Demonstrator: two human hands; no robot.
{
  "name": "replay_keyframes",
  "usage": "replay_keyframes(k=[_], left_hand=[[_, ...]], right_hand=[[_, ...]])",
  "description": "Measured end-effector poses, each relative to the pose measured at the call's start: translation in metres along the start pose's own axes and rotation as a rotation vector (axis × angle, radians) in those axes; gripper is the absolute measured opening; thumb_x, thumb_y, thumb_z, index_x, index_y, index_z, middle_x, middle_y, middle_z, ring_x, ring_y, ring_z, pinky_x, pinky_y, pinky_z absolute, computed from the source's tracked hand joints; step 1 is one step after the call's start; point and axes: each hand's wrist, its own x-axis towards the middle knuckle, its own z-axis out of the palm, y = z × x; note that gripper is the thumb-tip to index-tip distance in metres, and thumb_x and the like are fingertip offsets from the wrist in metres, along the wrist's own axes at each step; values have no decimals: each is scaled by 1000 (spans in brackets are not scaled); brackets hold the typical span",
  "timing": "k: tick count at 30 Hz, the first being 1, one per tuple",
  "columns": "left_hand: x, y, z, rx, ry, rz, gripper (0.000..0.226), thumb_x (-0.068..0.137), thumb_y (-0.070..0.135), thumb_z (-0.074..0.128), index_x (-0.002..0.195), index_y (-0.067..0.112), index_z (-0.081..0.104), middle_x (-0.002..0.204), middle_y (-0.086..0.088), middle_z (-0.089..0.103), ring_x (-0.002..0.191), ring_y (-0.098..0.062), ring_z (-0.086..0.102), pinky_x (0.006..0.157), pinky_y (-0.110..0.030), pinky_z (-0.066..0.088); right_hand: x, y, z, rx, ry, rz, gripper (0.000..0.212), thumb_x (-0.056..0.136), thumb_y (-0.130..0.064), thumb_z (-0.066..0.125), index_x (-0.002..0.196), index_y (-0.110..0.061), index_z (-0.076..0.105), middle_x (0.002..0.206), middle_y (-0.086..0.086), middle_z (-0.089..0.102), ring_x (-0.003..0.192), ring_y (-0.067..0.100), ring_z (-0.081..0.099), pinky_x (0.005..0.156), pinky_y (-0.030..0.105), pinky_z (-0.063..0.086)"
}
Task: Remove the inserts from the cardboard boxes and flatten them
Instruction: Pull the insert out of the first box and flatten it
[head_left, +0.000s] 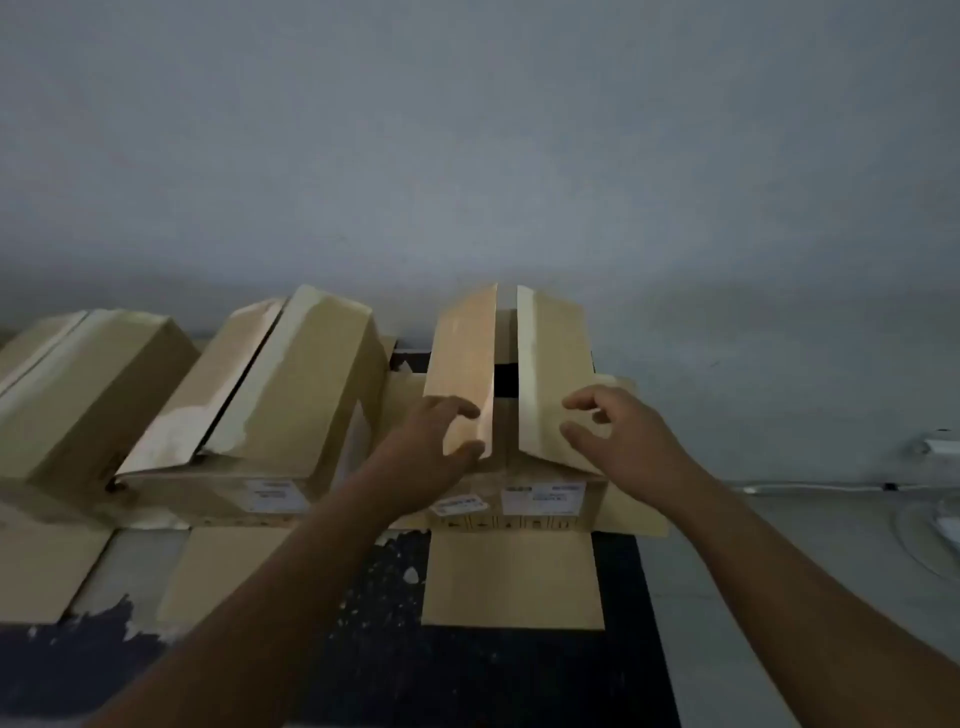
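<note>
Three brown cardboard boxes stand in a row against the wall. The right box (545, 506) has two top flaps raised with a dark gap between them. My left hand (431, 447) pinches the near end of its left flap (462, 358) between thumb and fingers. My right hand (623, 436) hovers over the near end of the right flap (550, 364), fingers curled and apart, holding nothing. The middle box (291, 395) and the left box (88, 384) have their top flaps partly closed. No insert shows inside any box.
Front flaps (514, 577) of the boxes lie folded out flat on a dark, paint-chipped surface (467, 675). A pale wall (467, 156) rises right behind the boxes. A white cable and small objects (935, 452) lie at the far right on the grey floor.
</note>
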Motion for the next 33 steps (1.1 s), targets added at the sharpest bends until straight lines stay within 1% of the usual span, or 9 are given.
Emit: replay_keyframes(k=[5,13,16,20,22,25,27,30,33], left_hand=[[60,-32,26,203,-235,-71,72,84,62,53,144,43,18,161,2,-3,146,-35,-2,117,-55,8],[78,-55,48,302,-354,-31,113,63,84,53,137,54,-27,149,4,-41,133,-42,-37,109,-65,-9],[72,-52,42,169,-288,105,97,76,66,58,135,62,-19,147,14,-39,138,-29,-34,116,-59,-5],[63,-33,15,138,-281,250,69,90,36,51,139,59,9,147,20,-35,140,-18,-31,117,-41,0],[61,-23,1,304,-281,235,57,92,33,46,145,41,26,156,15,-21,145,-22,-21,118,-42,3],[57,-9,-17,539,-241,147,52,95,33,39,146,30,30,161,3,-9,147,-23,-14,119,-50,2],[54,-7,-25,623,-194,55,54,96,35,36,148,28,24,161,-4,-7,146,-24,-16,118,-54,-1],[53,-16,-26,723,-161,-87,60,95,49,33,149,29,16,160,-12,-4,145,-32,-20,113,-60,-8],[57,-27,-21,770,-168,-196,66,93,58,32,150,28,16,159,-20,4,144,-38,-17,113,-59,-10]], right_hand=[[49,24,37,-124,-86,219,49,85,-48,62,130,-32,51,144,1,32,132,27,33,109,39,32],[79,16,65,-268,-155,362,90,72,-78,49,145,-45,8,158,-11,-8,145,32,-9,112,63,9],[85,11,57,-205,-147,316,84,77,-60,57,145,-44,10,157,-8,5,145,31,6,112,60,17],[82,-8,29,-70,-55,95,66,88,-21,56,145,-38,27,153,-5,20,139,20,27,107,29,30],[79,-18,17,-356,-60,43,60,92,-12,48,146,-33,29,157,-7,12,143,21,20,110,35,29],[76,-35,-4,-889,-186,92,58,92,-6,40,147,-22,29,161,-1,-3,147,31,-5,117,57,0],[76,-42,-15,-1111,-252,168,60,92,-8,39,150,-14,22,161,9,-9,145,36,-16,110,61,-15],[80,-37,-19,-1339,-380,256,64,95,-27,41,151,-10,15,159,19,-5,143,40,-20,105,63,-20],[80,-17,-7,-1277,-425,324,73,96,-51,32,153,-12,8,159,19,-4,144,39,-15,109,59,-17]])
